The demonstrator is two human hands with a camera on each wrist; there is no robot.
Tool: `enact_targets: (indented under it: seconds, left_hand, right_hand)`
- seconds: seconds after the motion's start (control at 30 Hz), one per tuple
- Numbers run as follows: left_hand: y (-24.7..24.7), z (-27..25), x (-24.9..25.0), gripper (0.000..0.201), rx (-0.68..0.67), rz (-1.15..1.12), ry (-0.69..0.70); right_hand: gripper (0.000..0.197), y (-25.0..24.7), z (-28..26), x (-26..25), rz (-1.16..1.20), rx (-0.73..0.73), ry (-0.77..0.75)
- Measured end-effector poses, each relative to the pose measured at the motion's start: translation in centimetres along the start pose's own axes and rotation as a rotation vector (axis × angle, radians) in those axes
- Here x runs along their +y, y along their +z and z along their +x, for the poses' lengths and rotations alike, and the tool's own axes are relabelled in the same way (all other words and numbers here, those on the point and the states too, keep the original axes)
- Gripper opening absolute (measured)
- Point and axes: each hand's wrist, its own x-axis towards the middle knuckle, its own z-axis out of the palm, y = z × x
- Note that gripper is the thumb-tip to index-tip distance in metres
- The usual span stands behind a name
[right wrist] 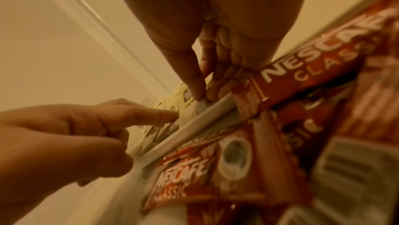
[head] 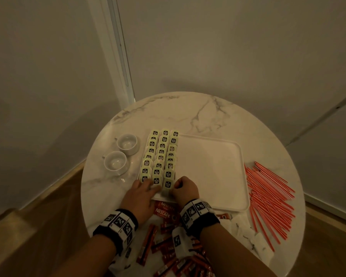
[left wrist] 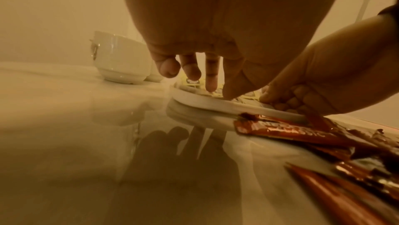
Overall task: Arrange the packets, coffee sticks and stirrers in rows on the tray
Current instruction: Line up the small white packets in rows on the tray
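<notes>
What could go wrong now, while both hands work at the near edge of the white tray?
1. The right hand pinches a pale yellow packet in overlapping rows; tugging it may shift neighbouring packets.
2. The left hand presses straight fingers near the white rectangular tray rim, so the tray might slide.
3. Red coffee sticks lie against that rim and may get pushed.

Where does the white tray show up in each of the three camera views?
Head: the white tray lies mid-table, tea packets in rows on its left part.
Left wrist: only its near rim shows, centre frame, under the left hand's fingertips.
Right wrist: its rim runs as a pale diagonal strip through the centre.
Shared landmark: the red coffee sticks lying against the tray's near edge.
</notes>
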Motion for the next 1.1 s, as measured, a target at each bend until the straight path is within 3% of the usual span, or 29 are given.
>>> enact_targets:
  seconds: [0.47, 0.57, 0.73, 0.93, 1.0, 1.1]
  left_hand:
    - [-0.1, -0.2, -0.3, 0.052, 0.018, -0.079, 0.019]
    - [-1.0, -0.6, -0.6, 0.036, 0.088, -0.203, -0.022]
    - [-3.2, -2.6, -2.6, 0.005, 0.067, -0.304, -0.077]
    - [-4.1, -6.1, -5.8, 0.017, -0.275, -0.203, -0.099]
    - [-3.6, -7.2, -6.4, 0.039, -0.376, -0.136, -0.088]
    - [-2.9, -8.6, -6.5, 0.067, -0.475, -0.109, 0.038]
  right_hand:
    - [0.01, 0.6, 0.2, -0.5, -0.049, 0.04, 0.022]
    - [0.014, 0.4, -0.1, -0.7, -0.043, 0.022, 0.008]
    - [0.029, 0.3, -0.1, -0.8, -0.081, -0.021, -0.002]
    - [0.025, 0.0, -0.2, -1.0, -0.032, -0.001, 0.007]
    - [0.021, -0.3, -0.5, -1.2, -0.02, 0.04, -0.017]
    - [0.017, -0.7, -1.2, -1.2, -0.003, 0.078, -0.105]
